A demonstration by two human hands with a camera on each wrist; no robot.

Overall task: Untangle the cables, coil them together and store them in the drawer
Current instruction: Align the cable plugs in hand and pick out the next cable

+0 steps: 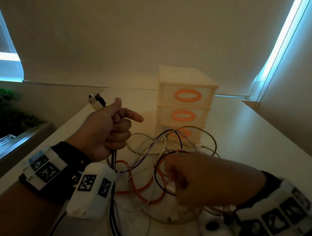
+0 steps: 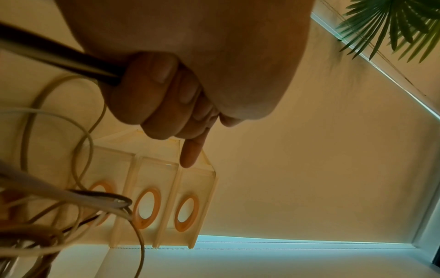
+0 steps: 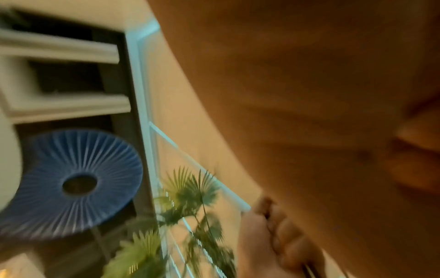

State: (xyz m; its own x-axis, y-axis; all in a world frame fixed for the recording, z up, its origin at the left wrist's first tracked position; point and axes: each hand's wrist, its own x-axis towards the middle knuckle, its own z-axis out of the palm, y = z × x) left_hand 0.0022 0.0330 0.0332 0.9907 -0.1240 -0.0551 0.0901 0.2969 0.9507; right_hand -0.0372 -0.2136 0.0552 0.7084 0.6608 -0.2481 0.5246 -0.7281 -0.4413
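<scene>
A tangle of cables [image 1: 148, 164], white, black, lilac and orange, lies on the white table [image 1: 260, 135] in front of a small cream drawer unit [image 1: 184, 108]. All its orange-handled drawers look closed. My left hand [image 1: 112, 131] is raised above the tangle and grips black and white cables, forefinger pointing out; their USB plugs [image 1: 96, 100] stick up above the thumb. In the left wrist view the fingers [image 2: 152, 97] curl round the dark cable [image 2: 47, 52]. My right hand [image 1: 188, 180] is low over the tangle and pinches a white cable end [image 1: 170, 187]; the right wrist view is blurred.
Closed roller blinds cover the windows behind the table, with a bead chain [image 1: 281, 58] hanging at the right. A plant [image 1: 1, 97] and a sill stand left of the table. Bare table surface shows right of the drawer unit.
</scene>
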